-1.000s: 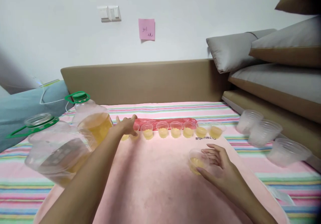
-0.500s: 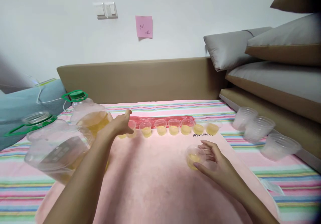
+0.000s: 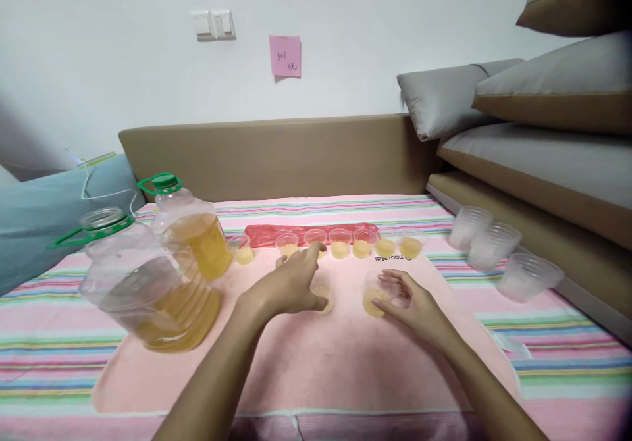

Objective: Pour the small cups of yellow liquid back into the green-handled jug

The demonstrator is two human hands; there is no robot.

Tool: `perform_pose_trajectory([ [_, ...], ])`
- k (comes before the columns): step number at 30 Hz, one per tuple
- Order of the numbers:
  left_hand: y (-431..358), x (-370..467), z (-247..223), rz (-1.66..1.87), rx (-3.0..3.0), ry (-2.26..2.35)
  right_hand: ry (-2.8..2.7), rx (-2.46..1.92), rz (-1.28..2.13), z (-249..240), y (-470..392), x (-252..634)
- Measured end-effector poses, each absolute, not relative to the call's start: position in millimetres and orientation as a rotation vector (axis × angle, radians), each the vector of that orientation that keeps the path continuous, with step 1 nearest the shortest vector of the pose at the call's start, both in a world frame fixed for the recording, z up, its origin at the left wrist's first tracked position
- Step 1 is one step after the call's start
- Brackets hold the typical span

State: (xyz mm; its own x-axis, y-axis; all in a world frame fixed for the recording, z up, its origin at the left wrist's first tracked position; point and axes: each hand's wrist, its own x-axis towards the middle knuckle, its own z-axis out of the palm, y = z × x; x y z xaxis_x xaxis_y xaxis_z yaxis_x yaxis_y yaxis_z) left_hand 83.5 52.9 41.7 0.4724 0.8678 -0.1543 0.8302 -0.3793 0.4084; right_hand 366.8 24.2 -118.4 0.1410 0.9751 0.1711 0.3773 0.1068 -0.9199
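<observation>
My left hand (image 3: 296,281) is curved round the left side of a clear plastic cup (image 3: 323,294) with yellow liquid, near the middle of the pink mat (image 3: 316,368). To the right, my right hand (image 3: 407,299) has its fingers and thumb at the side of another such cup (image 3: 374,296). Behind the hands runs a row of similar cups, among them one at the left (image 3: 243,250) and one at the right (image 3: 410,247). A red plastic bag (image 3: 266,235) lies flat behind the row.
Two large jugs of yellow liquid stand at the left, the open one (image 3: 168,309) in front of the capped one (image 3: 202,233). Stacked clear cups (image 3: 529,276) stand at the right, below piled cushions (image 3: 543,158).
My left hand has come from the left part of the row to the mat's middle, with a cup now there. A gap shows in the row. The view has shifted slightly.
</observation>
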Motion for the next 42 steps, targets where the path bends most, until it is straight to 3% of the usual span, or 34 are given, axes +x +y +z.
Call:
perform_pose_trajectory([
  [13,62.8,153.1,-14.4,0.347,2.303,1.266,-1.113,-1.252,0.813,-118.6,32.6,388.4],
  [22,48.2,125.9,-52.8,0.721,2.039,1.231,-1.096,-1.16,0.863,-96.0,26.4,380.0],
  [42,39.4,104.3,-78.9,0.639,2.137,1.229,-1.55,-1.317,0.654,-62.2,23.2,350.9],
])
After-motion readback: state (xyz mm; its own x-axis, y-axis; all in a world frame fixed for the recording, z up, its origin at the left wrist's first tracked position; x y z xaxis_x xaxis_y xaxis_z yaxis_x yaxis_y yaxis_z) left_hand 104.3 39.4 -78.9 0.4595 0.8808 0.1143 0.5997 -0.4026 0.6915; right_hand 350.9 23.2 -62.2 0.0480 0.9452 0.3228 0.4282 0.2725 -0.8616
